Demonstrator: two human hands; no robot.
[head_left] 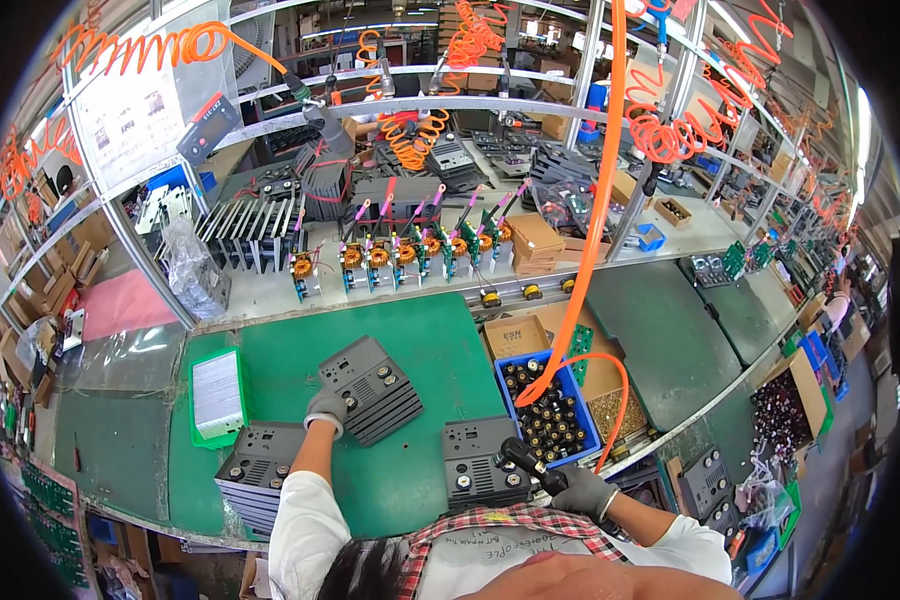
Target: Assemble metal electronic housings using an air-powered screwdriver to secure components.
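My left hand, in a grey glove, grips the left edge of a stack of dark grey panels on the green mat. The top panel has slots, holes and two round metal fittings. My right hand, also gloved, is wrapped round a black power screwdriver. The tool's head is over a second panel stack near the front edge; whether it touches the panel I cannot tell. Another stack stands at the front left.
A blue bin of black and brass round parts stands to the right, with an orange air hose hanging over it. A green tray with white sheets lies left. Circuit boards with copper coils line the shelf behind.
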